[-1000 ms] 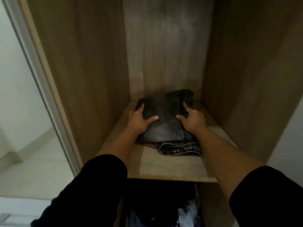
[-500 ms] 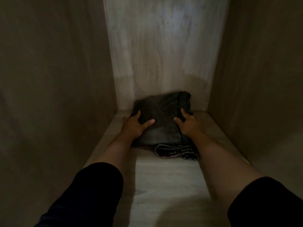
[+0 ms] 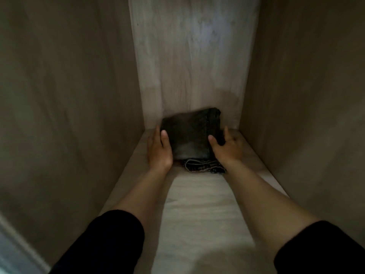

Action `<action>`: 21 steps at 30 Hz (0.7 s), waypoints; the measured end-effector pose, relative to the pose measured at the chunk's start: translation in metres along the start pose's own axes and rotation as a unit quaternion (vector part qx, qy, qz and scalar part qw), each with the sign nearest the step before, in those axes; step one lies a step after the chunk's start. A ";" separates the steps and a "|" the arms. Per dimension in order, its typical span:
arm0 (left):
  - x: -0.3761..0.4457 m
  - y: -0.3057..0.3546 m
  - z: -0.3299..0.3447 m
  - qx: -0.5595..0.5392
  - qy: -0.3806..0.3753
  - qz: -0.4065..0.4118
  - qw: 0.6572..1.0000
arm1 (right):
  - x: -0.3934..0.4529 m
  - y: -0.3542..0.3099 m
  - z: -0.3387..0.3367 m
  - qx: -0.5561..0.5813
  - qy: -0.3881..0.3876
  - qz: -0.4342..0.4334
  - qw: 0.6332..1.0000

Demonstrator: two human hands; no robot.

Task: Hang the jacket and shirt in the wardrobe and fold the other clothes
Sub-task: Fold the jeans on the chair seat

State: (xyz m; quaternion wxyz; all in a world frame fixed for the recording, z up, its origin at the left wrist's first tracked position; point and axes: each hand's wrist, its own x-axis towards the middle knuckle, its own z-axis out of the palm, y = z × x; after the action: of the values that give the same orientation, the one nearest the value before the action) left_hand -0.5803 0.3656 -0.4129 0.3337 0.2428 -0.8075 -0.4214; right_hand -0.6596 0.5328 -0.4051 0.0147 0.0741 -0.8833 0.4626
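A folded pair of dark grey jeans (image 3: pixel 188 135) lies at the back of a pale wooden wardrobe shelf (image 3: pixel 197 206), close to the back panel. Its rolled hem shows at the near edge. My left hand (image 3: pixel 159 152) clasps the left side of the bundle, thumb on top. On the right side my right hand (image 3: pixel 227 149) holds it the same way, fingers slightly blurred. Both forearms reach in from black sleeves.
The compartment is narrow and dim: a left wall (image 3: pixel 69 115), a right wall (image 3: pixel 308 115) and a lighter back panel (image 3: pixel 193 56) close it in. A strip of bare shelf runs between my forearms. A pale door edge (image 3: pixel 17 250) shows at the lower left.
My head moved into the compartment. Both hands slid off the top of the jeans to its two sides, and the bundle sits a little farther back.
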 end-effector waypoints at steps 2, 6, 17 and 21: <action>-0.028 0.022 -0.013 -0.065 -0.019 -0.013 0.998 | -0.038 -0.012 -0.010 0.061 0.031 -0.020 0.997; -0.089 0.042 -0.044 -0.136 -0.049 -0.023 0.989 | -0.112 -0.021 -0.025 0.135 0.042 -0.052 0.989; -0.218 0.046 -0.124 -0.222 -0.086 -0.057 0.970 | -0.257 -0.016 -0.068 0.198 -0.005 -0.039 0.979; -0.234 0.094 -0.171 -0.249 -0.072 -0.107 0.960 | -0.286 -0.060 -0.092 0.216 -0.035 0.007 0.976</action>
State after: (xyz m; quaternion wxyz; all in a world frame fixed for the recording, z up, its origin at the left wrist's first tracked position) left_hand -0.3098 0.4844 -0.3395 0.2775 0.2062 -0.6680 -0.6590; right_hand -0.3721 0.6081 -0.3310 -0.0361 0.0858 -0.7633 0.6394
